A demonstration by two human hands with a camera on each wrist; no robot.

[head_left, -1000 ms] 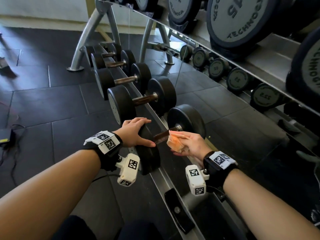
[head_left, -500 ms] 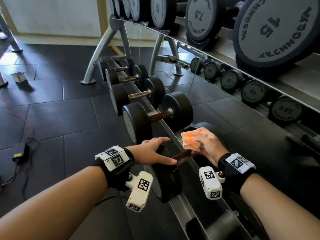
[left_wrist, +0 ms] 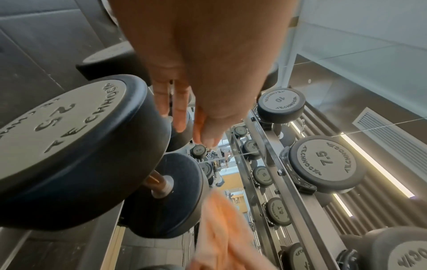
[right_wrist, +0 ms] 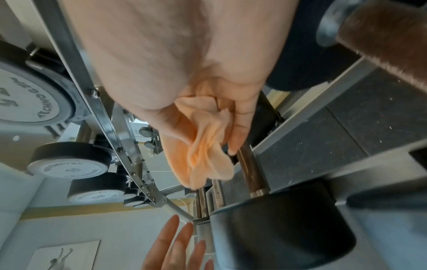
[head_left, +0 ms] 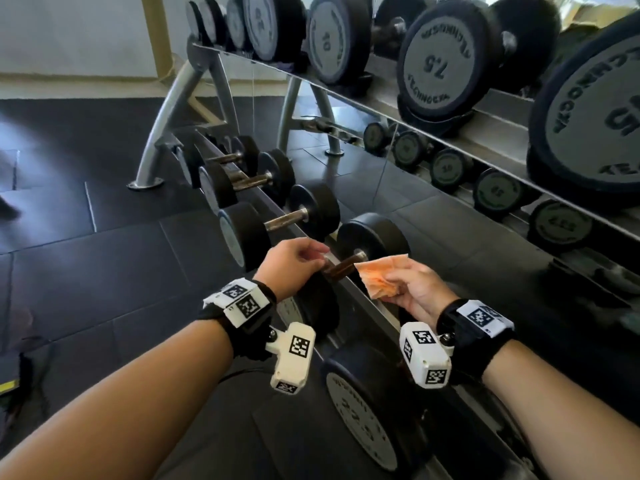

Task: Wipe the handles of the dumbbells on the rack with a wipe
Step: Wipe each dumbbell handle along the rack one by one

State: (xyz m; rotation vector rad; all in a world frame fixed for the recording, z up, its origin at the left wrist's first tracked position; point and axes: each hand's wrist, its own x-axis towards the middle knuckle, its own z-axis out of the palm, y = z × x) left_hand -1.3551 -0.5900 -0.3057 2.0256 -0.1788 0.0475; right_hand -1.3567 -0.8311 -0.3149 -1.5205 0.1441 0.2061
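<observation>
On the rack's lower rail [head_left: 375, 308] lies a black dumbbell marked 25, its brown handle [head_left: 341, 268] [left_wrist: 157, 180] [right_wrist: 251, 171] between my hands. My left hand [head_left: 294, 263] [left_wrist: 182, 117] hangs over the near head [left_wrist: 69, 146] with loose, nearly straight fingers [right_wrist: 180, 243] and holds nothing. My right hand [head_left: 412, 289] is turned palm up just right of the handle and pinches a crumpled orange wipe [head_left: 377, 277] [left_wrist: 219, 228] [right_wrist: 205, 149]. The wipe's edge reaches the handle's far end; I cannot tell whether they touch.
More black dumbbells [head_left: 280, 221] line the rail beyond. A larger dumbbell [head_left: 363, 410] sits closer to me, under my right wrist. The upper shelf [head_left: 346, 95] carries grey-faced dumbbells [head_left: 436, 69]. A mirror behind repeats the rack. Black rubber floor [head_left: 86, 271] lies to the left.
My right hand has come off the handle and turned palm up, with the wipe now beside the bar. My left hand has lifted from lying flat on the near head.
</observation>
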